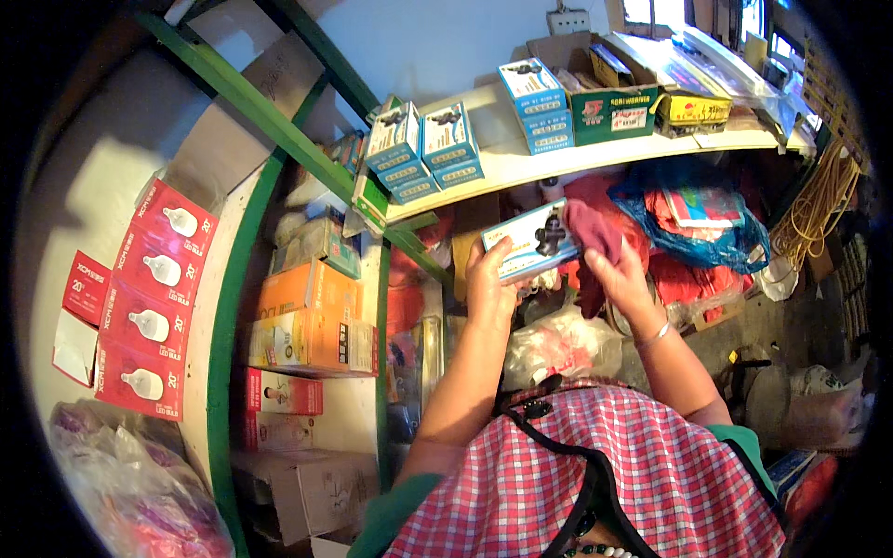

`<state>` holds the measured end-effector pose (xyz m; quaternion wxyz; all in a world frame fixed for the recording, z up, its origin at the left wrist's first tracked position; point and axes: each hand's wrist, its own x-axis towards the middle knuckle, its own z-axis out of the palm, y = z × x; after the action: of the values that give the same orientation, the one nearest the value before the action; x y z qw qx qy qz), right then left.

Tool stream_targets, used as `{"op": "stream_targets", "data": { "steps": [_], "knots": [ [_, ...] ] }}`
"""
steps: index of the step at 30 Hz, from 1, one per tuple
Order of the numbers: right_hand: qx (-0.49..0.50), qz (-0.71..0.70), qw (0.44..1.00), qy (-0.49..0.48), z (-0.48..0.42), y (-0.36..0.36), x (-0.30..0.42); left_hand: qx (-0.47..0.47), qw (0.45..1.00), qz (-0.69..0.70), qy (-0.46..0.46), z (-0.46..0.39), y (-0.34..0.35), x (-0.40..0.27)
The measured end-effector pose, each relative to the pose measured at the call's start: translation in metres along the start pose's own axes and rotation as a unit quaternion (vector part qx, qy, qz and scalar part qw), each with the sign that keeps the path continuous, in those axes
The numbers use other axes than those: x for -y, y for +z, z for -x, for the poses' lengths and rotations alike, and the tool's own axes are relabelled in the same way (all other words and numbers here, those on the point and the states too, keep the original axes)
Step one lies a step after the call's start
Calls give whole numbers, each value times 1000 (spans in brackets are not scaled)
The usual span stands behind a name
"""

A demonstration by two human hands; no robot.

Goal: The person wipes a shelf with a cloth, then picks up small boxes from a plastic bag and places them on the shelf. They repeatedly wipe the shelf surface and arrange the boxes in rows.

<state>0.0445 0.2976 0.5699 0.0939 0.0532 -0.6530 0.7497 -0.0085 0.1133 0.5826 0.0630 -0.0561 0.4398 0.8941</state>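
My left hand [494, 268] grips a small blue-and-white cardboard box [530, 240] by its near left end. The box shows a picture of a black part and bears writing. In my right hand [621, 272] is a dark red cloth [593, 230], bunched and pressed against the box's right end, with a fold hanging below. Both hands are held in front of the shelf's edge. Matching boxes stand on the shelf beyond: a left stack [393, 150], one beside it [450, 143] and another farther right [536, 104].
A cream shelf board [502, 164] carries a green screwdriver box [614, 111] and a yellow carton [694, 111]. Green metal rack posts [230, 335] rise at left, near red LED bulb boxes [157, 272] and orange cartons [307, 307]. Below sit a blue plastic bag [746, 251] and a clear bag [565, 342].
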Motion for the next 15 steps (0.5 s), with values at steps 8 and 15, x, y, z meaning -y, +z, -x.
{"op": "stream_targets", "data": {
  "steps": [8, 15],
  "knots": [
    [85, -11, 996, 15, 40, -10, -4, 11, 993, 117, 27, -16, 37, -31],
    [16, -91, 995, 39, 39, -21, -12, 109, 951, 217, 190, -88, 120, -83]
  ]
}}
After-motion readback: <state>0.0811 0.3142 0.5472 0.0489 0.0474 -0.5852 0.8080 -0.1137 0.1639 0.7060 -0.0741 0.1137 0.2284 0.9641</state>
